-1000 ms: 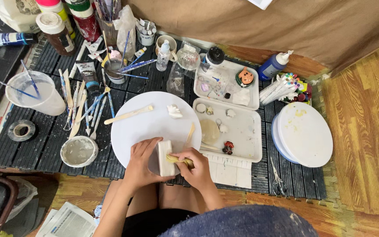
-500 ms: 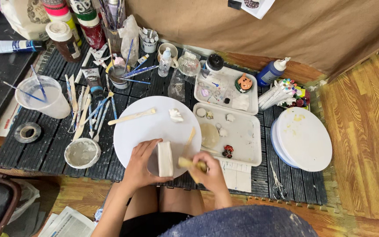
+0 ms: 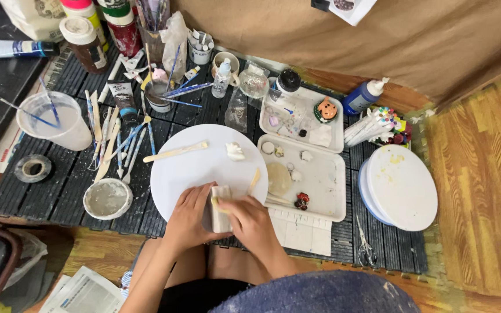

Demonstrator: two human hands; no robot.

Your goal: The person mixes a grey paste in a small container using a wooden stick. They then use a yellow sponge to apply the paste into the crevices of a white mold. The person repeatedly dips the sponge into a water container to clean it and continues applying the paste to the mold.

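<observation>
round board (image 3: pixel 192 168): centre of mat, wooden modelling tool (image 3: pixel 175 152) and small clay lump (image 3: pixel 235 152) on it
clay block (image 3: pixel 221 207): near edge of board, between left hand (image 3: pixel 188 217) and right hand (image 3: pixel 251 223)
trays (image 3: pixel 311 174): right of board, one behind the other
stacked plates (image 3: pixel 401 186): right of trays
scissors (image 3: pixel 366 246): before plates
water cup (image 3: pixel 53 119): far left
tape roll (image 3: pixel 33 168): before cup
bowl (image 3: pixel 107 199): left of board

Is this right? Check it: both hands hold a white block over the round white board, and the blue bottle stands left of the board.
Wrong on the side. In the head view the blue bottle stands to the right of the round white board. Both hands, left hand and right hand, do hold the white block.
</observation>
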